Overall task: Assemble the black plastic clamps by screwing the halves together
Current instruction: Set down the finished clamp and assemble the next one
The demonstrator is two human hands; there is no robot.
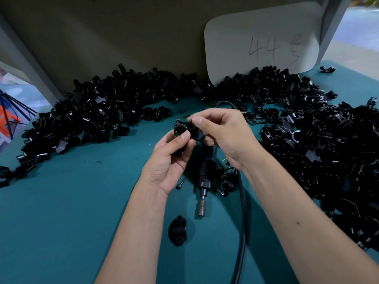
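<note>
Above the middle of the table (61, 212), I hold a black clamp (183, 131) in my left hand (170, 160), thumb curled against its front. My right hand (223, 136) pinches at the clamp's top edge, fingertips bent together; what they hold is too small to tell. Beneath my hands an electric screwdriver (205, 181) lies on the teal surface, its cable (243, 212) running toward the near edge. One clamp half (177, 230) lies nearer me, a loose screw (180, 183) beside the screwdriver. Heaps of black parts (98, 111) line the far and right edges.
</note>
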